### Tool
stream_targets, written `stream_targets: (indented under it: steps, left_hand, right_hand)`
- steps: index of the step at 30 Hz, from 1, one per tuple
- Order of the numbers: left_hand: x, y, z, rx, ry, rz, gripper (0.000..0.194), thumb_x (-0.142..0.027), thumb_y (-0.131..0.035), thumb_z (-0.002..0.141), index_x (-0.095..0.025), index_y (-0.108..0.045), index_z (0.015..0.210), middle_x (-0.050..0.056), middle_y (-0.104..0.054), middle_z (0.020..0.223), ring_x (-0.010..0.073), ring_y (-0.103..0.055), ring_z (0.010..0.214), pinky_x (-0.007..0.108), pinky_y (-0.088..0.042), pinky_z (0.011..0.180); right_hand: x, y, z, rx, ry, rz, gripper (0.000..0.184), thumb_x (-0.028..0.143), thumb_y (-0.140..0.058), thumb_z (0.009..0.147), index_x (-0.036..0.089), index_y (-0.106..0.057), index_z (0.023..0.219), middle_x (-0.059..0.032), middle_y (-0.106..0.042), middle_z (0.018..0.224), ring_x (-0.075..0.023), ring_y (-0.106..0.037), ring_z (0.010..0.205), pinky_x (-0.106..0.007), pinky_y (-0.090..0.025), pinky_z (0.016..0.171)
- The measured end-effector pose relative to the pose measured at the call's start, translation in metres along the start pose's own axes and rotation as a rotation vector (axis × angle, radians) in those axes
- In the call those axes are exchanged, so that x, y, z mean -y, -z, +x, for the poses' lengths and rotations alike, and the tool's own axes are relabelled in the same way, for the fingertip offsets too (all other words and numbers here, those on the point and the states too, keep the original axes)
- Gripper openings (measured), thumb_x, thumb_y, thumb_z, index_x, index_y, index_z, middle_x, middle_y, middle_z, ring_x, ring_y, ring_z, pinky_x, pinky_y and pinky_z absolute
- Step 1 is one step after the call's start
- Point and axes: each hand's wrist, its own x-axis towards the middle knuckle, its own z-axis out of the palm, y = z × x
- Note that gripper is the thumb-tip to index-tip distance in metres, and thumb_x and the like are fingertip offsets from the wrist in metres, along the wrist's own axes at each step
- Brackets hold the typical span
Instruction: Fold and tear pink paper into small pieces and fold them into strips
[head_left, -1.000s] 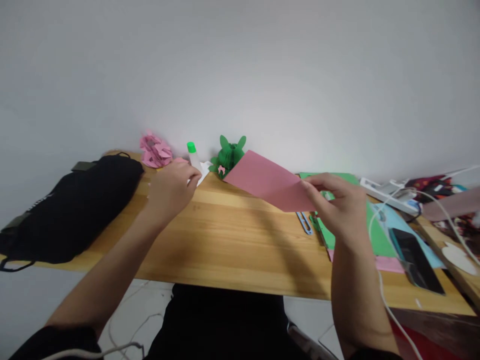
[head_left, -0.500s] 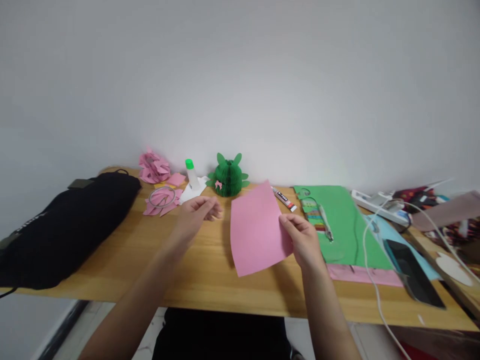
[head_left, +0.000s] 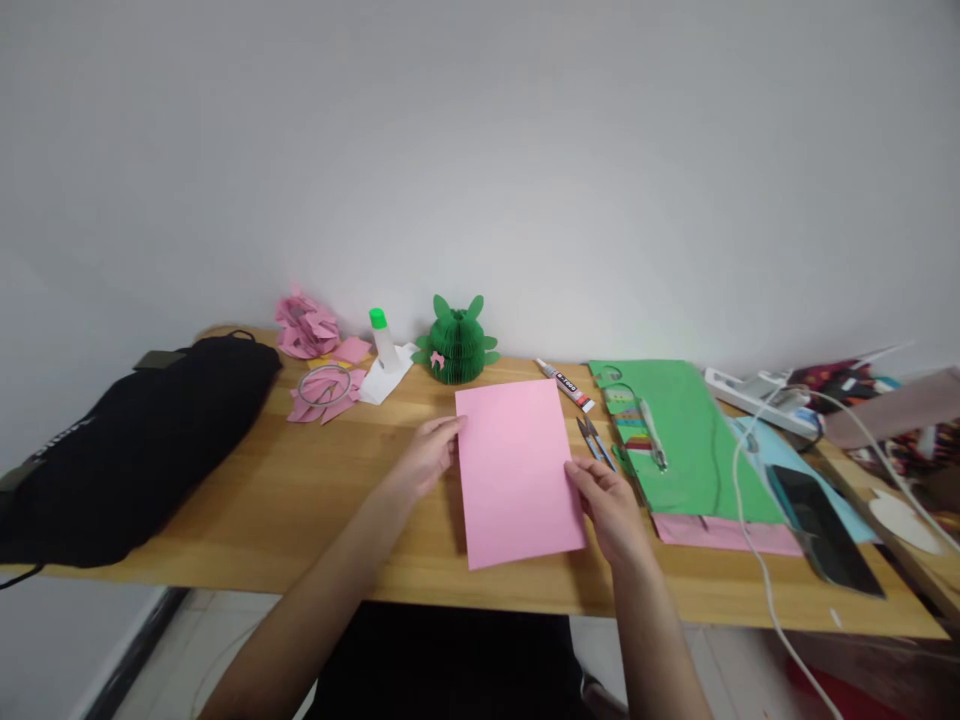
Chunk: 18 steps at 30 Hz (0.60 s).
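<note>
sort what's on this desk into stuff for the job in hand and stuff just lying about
Job in hand:
- pink paper, between left hand and right hand
- perhaps snips and glue tube, untouched

Apparently lying about:
- black bag
- phone
- power strip

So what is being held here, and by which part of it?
A pink sheet of paper: the left hand grips its left edge near the top, the right hand its right edge midway.
</note>
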Motion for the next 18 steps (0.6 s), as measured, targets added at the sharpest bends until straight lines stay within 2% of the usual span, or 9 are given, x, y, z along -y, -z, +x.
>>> stream_targets:
  steps: [3,4,6,9,12,15,18]
  left_hand:
    - [-0.011,-0.004,-0.014,0.020,-0.052,-0.025,0.034,-0.043,-0.078,0.061,-0.014,-0.066,0.072,0.004,-0.069,0.070,0.0146,-0.062,0.063,0.026,-0.048,0.062]
    - [-0.013,-0.006,-0.019,0.019,-0.075,-0.020,0.035,-0.045,-0.079,0.060,-0.014,-0.065,0.068,0.002,-0.066,0.064,0.0130,-0.059,0.059,0.025,-0.047,0.058]
    - [-0.017,-0.013,-0.030,0.011,-0.125,0.003,0.036,-0.044,-0.081,0.057,-0.014,-0.062,0.059,-0.003,-0.059,0.055,0.0095,-0.052,0.052,0.022,-0.042,0.053]
    - [-0.021,-0.024,-0.045,0.029,-0.180,0.047,0.033,-0.038,-0.085,0.052,-0.014,-0.062,0.055,-0.003,-0.060,0.056,0.0088,-0.050,0.053,0.022,-0.040,0.054]
    - [-0.023,-0.032,-0.055,0.121,-0.214,0.120,0.028,-0.034,-0.084,0.053,-0.014,-0.065,0.059,0.000,-0.064,0.061,0.0107,-0.053,0.057,0.024,-0.042,0.057]
    - [-0.023,-0.034,-0.059,0.157,-0.243,0.175,0.027,-0.031,-0.083,0.055,-0.014,-0.062,0.056,-0.001,-0.060,0.057,0.0096,-0.050,0.054,0.023,-0.040,0.054]
    - [-0.021,-0.032,-0.059,0.156,-0.247,0.184,0.026,-0.030,-0.083,0.054,-0.015,-0.062,0.056,-0.001,-0.061,0.058,0.0100,-0.050,0.054,0.023,-0.040,0.054]
  right_hand:
    - [0.000,-0.007,-0.009,-0.086,0.075,-0.120,0.049,0.043,-0.080,0.052,0.019,-0.066,0.092,-0.0089,-0.067,0.096,-0.0200,-0.058,0.078,-0.034,-0.049,0.068]
    - [0.002,-0.011,-0.012,-0.077,0.099,-0.153,0.051,0.042,-0.080,0.054,0.020,-0.066,0.098,-0.0099,-0.066,0.104,-0.0209,-0.058,0.083,-0.035,-0.049,0.071]
    - [0.008,-0.019,-0.022,0.046,0.130,-0.190,0.050,0.043,-0.076,0.062,0.021,-0.065,0.106,-0.0105,-0.064,0.111,-0.0220,-0.059,0.090,-0.036,-0.049,0.076]
    - [0.018,-0.030,-0.037,0.366,0.141,-0.109,0.049,0.047,-0.065,0.077,0.024,-0.058,0.120,-0.0095,-0.065,0.115,-0.0216,-0.062,0.098,-0.036,-0.051,0.082]
    - [0.026,-0.040,-0.050,0.585,0.120,0.069,0.056,0.053,-0.063,0.078,0.027,-0.053,0.127,-0.0085,-0.063,0.123,-0.0229,-0.060,0.110,-0.037,-0.050,0.091]
    - [0.030,-0.049,-0.056,0.678,0.063,0.185,0.065,0.058,-0.068,0.071,0.026,-0.054,0.126,-0.0086,-0.061,0.127,-0.0258,-0.056,0.120,-0.040,-0.047,0.098]
    - [0.030,-0.054,-0.057,0.662,-0.004,0.232,0.062,0.053,-0.072,0.068,0.027,-0.058,0.122,-0.0076,-0.063,0.125,-0.0261,-0.057,0.119,-0.040,-0.047,0.099]
